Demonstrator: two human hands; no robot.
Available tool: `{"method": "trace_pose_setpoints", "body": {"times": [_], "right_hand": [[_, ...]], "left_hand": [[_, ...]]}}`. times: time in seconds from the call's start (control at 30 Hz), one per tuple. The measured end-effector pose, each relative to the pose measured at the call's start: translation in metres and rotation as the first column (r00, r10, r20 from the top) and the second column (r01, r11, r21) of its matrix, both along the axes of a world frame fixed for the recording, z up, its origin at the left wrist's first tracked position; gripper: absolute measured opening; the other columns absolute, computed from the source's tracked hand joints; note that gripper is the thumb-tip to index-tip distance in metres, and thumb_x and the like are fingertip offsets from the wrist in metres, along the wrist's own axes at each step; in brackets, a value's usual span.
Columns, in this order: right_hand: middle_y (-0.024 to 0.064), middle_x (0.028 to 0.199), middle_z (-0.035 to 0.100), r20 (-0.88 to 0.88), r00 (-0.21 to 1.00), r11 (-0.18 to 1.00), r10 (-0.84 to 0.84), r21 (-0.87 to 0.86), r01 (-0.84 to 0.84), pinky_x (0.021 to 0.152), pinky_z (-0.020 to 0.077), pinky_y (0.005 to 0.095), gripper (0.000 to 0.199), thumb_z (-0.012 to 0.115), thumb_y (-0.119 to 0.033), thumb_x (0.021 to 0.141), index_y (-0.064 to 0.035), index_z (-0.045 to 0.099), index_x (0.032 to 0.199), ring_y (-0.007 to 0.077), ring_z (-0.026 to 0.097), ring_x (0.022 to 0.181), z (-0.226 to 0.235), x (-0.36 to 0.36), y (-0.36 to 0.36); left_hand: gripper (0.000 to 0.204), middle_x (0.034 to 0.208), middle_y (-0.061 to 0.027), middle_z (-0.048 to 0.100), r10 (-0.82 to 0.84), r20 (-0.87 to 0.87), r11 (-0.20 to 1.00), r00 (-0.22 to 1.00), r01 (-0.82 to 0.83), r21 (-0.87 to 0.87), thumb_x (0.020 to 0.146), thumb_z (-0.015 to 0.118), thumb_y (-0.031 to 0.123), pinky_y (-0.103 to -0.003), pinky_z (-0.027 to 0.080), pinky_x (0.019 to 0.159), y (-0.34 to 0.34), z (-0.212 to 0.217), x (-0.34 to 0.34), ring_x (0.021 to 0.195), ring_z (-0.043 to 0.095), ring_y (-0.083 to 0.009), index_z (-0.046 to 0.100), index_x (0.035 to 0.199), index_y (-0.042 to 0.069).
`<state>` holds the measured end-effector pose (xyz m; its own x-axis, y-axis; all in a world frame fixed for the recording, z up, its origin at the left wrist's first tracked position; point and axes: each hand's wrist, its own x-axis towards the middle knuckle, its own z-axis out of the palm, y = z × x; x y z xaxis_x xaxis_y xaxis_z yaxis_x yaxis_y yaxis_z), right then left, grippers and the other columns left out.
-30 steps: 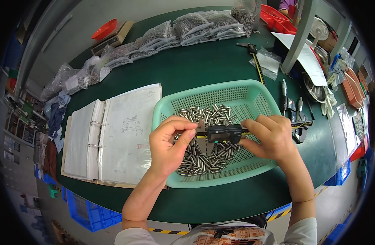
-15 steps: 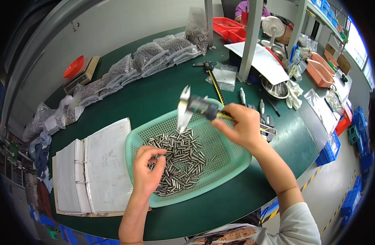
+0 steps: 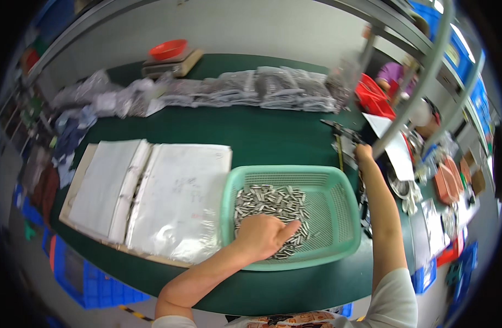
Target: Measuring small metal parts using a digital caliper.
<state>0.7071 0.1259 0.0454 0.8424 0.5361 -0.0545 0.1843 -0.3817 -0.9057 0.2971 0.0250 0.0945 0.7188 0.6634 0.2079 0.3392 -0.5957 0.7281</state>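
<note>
Many small metal pins lie heaped in the left part of a light green perforated plastic basket. Over the near side of that heap is my left hand, curled closed with the thumb to the right. Its fingertips are hidden, so what they hold, if anything, does not show. My right arm reaches far out beyond the basket's back right corner. There my right hand is closed round a dark digital caliper, blurred by motion. Another caliper with a yellow-striped beam lies right beside it, partly overlapped.
Left of the basket lies an open ring binder with sheets in sleeves. Filled plastic bags line the back, before a scale with a red pan. Right stand shelf posts, red trays and a metal bowl. A person in purple sits beyond.
My right hand has carried the caliper from above the basket to the back right. My left hand has turned palm-down over the pins. The whole view has swung round.
</note>
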Motion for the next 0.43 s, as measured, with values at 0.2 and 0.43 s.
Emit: {"method": "trace_pose_setpoints", "body": {"times": [0.2,0.43], "right_hand": [[0.0133,0.067,0.054,0.088,0.995,0.998,-0.054,-0.009,0.055,0.049,0.0401,0.035,0.021,0.049,-0.013,0.073,0.0057,0.056,0.081,0.024,0.053,0.058,-0.05,0.087,0.024],[0.0208,0.113,0.053,0.481,0.859,0.786,0.176,-0.594,0.172,0.084,0.0438,0.0409,0.038,0.051,-0.014,0.074,-0.0066,0.053,0.112,0.0316,0.053,0.104,0.022,-0.029,0.004]], "left_hand": [[0.058,0.044,-0.0112,0.042,-0.064,-0.1,0.994,0.993,0.054,-0.096,0.081,0.039,0.048,-0.041,0.034,0.044,0.007,0.015,-0.003,0.045,0.045,-0.0288,0.042,0.042,0.005],[0.051,0.047,-0.0124,0.05,0.089,0.091,0.989,0.992,-0.099,0.11,0.073,0.051,0.045,-0.04,0.04,0.045,0.007,0.003,0.003,0.044,0.05,-0.0284,0.05,0.045,0.002]]}}
